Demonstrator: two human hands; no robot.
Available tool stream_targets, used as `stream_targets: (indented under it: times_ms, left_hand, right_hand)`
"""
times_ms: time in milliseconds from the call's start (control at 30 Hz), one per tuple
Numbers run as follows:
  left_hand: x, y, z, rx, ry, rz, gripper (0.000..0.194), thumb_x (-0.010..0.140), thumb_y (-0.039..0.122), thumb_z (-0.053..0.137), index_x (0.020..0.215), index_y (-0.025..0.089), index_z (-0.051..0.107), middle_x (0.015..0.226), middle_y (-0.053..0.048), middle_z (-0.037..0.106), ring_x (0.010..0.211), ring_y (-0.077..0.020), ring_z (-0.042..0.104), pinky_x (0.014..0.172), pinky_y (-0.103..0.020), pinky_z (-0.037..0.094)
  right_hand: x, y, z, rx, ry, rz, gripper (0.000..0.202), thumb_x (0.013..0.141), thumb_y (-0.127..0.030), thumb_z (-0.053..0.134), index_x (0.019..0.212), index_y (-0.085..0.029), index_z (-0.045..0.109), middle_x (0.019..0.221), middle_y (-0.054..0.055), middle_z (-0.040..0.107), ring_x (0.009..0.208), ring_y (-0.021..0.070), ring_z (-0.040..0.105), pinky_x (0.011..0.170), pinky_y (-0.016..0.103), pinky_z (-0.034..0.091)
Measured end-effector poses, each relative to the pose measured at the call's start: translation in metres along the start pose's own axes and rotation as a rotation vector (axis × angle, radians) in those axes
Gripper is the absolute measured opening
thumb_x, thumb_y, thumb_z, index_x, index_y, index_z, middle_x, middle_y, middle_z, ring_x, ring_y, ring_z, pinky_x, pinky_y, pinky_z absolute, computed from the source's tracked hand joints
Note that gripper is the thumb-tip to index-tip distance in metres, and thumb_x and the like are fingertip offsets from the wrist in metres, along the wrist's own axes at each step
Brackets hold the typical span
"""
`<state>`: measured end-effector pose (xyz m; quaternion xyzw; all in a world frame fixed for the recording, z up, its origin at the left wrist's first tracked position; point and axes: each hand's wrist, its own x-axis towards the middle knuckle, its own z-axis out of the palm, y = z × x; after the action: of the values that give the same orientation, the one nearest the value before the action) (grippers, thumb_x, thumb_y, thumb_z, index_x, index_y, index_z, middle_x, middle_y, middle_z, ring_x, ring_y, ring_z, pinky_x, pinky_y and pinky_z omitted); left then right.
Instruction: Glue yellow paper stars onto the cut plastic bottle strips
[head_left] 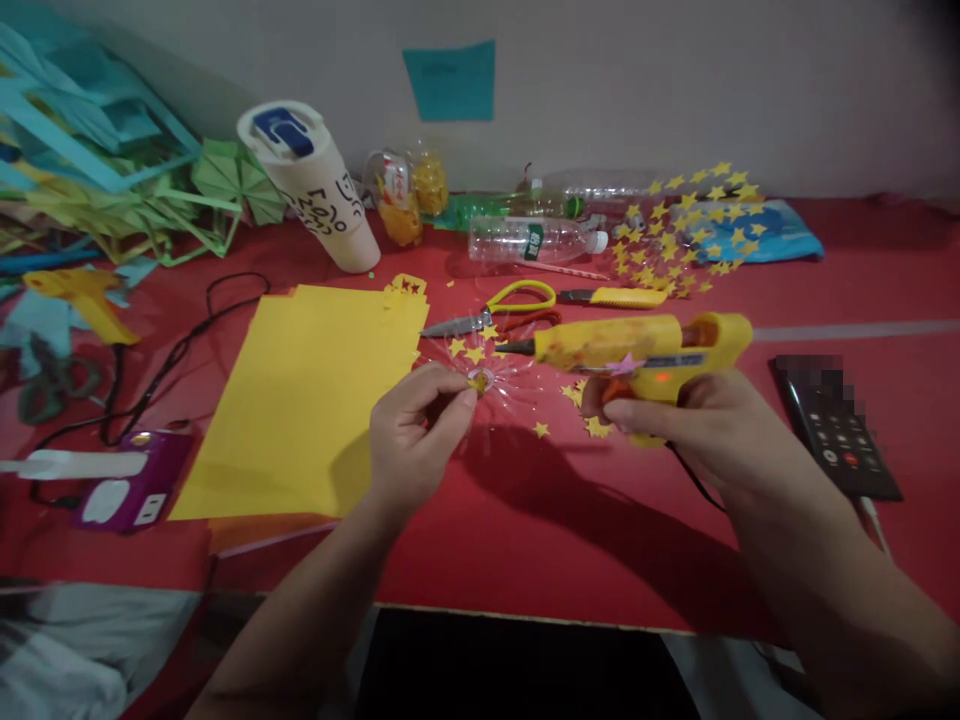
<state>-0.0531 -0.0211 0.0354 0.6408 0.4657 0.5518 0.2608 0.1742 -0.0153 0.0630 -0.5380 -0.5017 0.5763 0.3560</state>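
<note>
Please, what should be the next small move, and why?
Probably bring the nozzle of the glue gun nearer the yellow piece: the left hand seems to pinch it, the right hand holds the gun, and the nozzle looks near but apart.

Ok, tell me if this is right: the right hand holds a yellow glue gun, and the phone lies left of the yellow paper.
Not quite: the head view shows the phone lying right of the yellow paper, not left. The right hand does hold a yellow glue gun.
</note>
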Motion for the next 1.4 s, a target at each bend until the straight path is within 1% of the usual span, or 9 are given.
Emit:
stream_targets:
  times_ms: [100, 167, 300, 400, 500, 633, 733, 1033, 1400]
  left_hand:
    - [0.0, -0.001, 0.0, 0.01, 0.009, 0.006, 0.016, 0.077, 0.01, 0.056, 0.065, 0.019, 0.058, 0.059, 0.003, 0.053, 0.053, -0.008, 0.048, 0.05, -0.022, 0.039]
    - [-0.001, -0.002, 0.0, 0.013, 0.017, 0.009, 0.016, 0.078, 0.009, 0.055, 0.066, 0.019, 0.058, 0.059, 0.003, 0.053, 0.054, -0.0078, 0.048, 0.051, -0.022, 0.039]
    - [-0.001, -0.003, 0.0, 0.04, 0.037, 0.024, 0.015, 0.078, 0.008, 0.056, 0.067, 0.019, 0.059, 0.059, 0.004, 0.052, 0.054, -0.0075, 0.046, 0.051, -0.022, 0.038]
    - [-0.001, -0.003, 0.001, 0.053, 0.046, 0.027, 0.015, 0.078, 0.009, 0.056, 0.067, 0.019, 0.059, 0.058, 0.004, 0.052, 0.053, -0.0076, 0.046, 0.05, -0.022, 0.038]
    - [-0.001, -0.004, 0.001, 0.045, 0.05, 0.021, 0.015, 0.078, 0.009, 0.056, 0.068, 0.02, 0.059, 0.059, 0.003, 0.055, 0.054, -0.0084, 0.049, 0.051, -0.023, 0.041]
    - [-0.002, -0.004, 0.002, 0.028, 0.048, 0.006, 0.016, 0.078, 0.008, 0.056, 0.068, 0.02, 0.06, 0.06, 0.003, 0.056, 0.055, -0.0083, 0.05, 0.052, -0.023, 0.041]
    - [-0.002, -0.003, 0.002, 0.018, 0.045, -0.015, 0.017, 0.078, 0.009, 0.056, 0.066, 0.02, 0.06, 0.058, 0.004, 0.054, 0.053, -0.0079, 0.049, 0.051, -0.023, 0.041]
    - [0.0, -0.002, 0.003, -0.028, 0.041, -0.069, 0.015, 0.077, 0.01, 0.056, 0.066, 0.019, 0.06, 0.059, 0.003, 0.055, 0.053, -0.0076, 0.049, 0.05, -0.022, 0.042]
    - [-0.001, -0.001, 0.003, -0.02, 0.038, -0.071, 0.016, 0.077, 0.011, 0.056, 0.065, 0.02, 0.059, 0.057, 0.003, 0.054, 0.051, -0.0077, 0.047, 0.048, -0.022, 0.04]
  right_hand:
    - [-0.005, 0.001, 0.004, -0.093, -0.084, -0.047, 0.034, 0.069, -0.053, 0.073, 0.092, -0.028, 0.072, 0.091, 0.003, 0.074, 0.089, 0.0209, 0.069, 0.074, 0.033, 0.056]
    - [-0.007, 0.0, 0.006, -0.175, -0.149, -0.114, 0.033, 0.075, -0.056, 0.066, 0.095, -0.03, 0.072, 0.092, 0.002, 0.074, 0.093, 0.0221, 0.069, 0.075, 0.034, 0.057]
    - [-0.008, 0.0, 0.008, -0.349, -0.129, -0.256, 0.029, 0.081, -0.053, 0.061, 0.088, -0.028, 0.073, 0.084, 0.001, 0.074, 0.076, 0.0201, 0.069, 0.066, 0.032, 0.058]
    - [-0.009, 0.004, 0.008, -0.403, -0.1, -0.296, 0.03, 0.082, -0.053, 0.058, 0.085, -0.028, 0.073, 0.072, 0.001, 0.071, 0.063, 0.0174, 0.065, 0.055, 0.028, 0.054]
    - [-0.009, 0.009, 0.009, -0.413, -0.053, -0.306, 0.032, 0.083, -0.056, 0.057, 0.083, -0.028, 0.073, 0.067, 0.001, 0.069, 0.058, 0.0168, 0.061, 0.05, 0.028, 0.052]
    - [-0.009, 0.011, 0.011, -0.364, -0.017, -0.31, 0.03, 0.083, -0.055, 0.058, 0.086, -0.029, 0.074, 0.077, 0.002, 0.073, 0.065, 0.0176, 0.065, 0.06, 0.032, 0.057]
    - [-0.008, 0.012, 0.012, -0.351, 0.0, -0.299, 0.03, 0.083, -0.054, 0.059, 0.088, -0.03, 0.075, 0.079, 0.002, 0.074, 0.068, 0.0191, 0.067, 0.064, 0.034, 0.059]
    - [-0.008, 0.008, 0.014, -0.37, -0.03, -0.296, 0.03, 0.083, -0.055, 0.058, 0.085, -0.029, 0.074, 0.067, 0.002, 0.069, 0.07, 0.0212, 0.068, 0.067, 0.037, 0.06]
    - [-0.007, 0.005, 0.016, -0.391, -0.011, -0.299, 0.03, 0.082, -0.055, 0.059, 0.081, -0.029, 0.073, 0.066, 0.003, 0.069, 0.068, 0.0216, 0.067, 0.067, 0.038, 0.06]
